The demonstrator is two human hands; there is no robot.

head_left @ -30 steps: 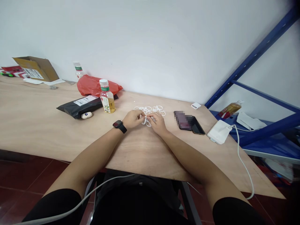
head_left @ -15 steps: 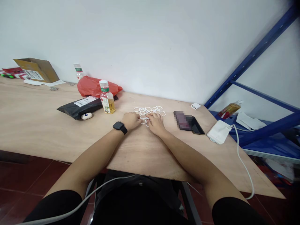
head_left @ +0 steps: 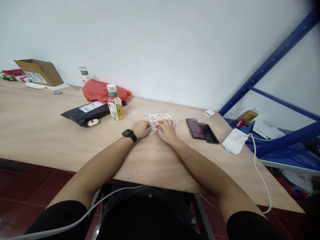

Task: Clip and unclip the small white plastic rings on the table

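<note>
Between my hands is a white ring (head_left: 152, 133), lying low over the table. My left hand (head_left: 141, 129), with a black watch on its wrist, is closed, and its fingertips pinch the left side of that ring. From the other side my right hand (head_left: 168, 131) holds the ring's right end between thumb and forefinger, the other fingers bent over nearby rings. Just beyond my fingers spreads a loose pile of several white rings (head_left: 159, 116), some overlapping. My right hand partly hides the nearest ones.
Left of the rings stand a drink bottle (head_left: 115, 106), a black parcel bag (head_left: 75, 115), a white earbud case (head_left: 93, 122) and a red plastic bag (head_left: 93, 90). To the right lie phones (head_left: 212, 134), a white charger (head_left: 209, 113) and a white power bank (head_left: 234, 140) with a cable. Blue shelving (head_left: 275, 56) borders the table.
My hands have shifted slightly; the right fingers have moved a little right over the pile. One ring now shows between the hands, where two showed before.
</note>
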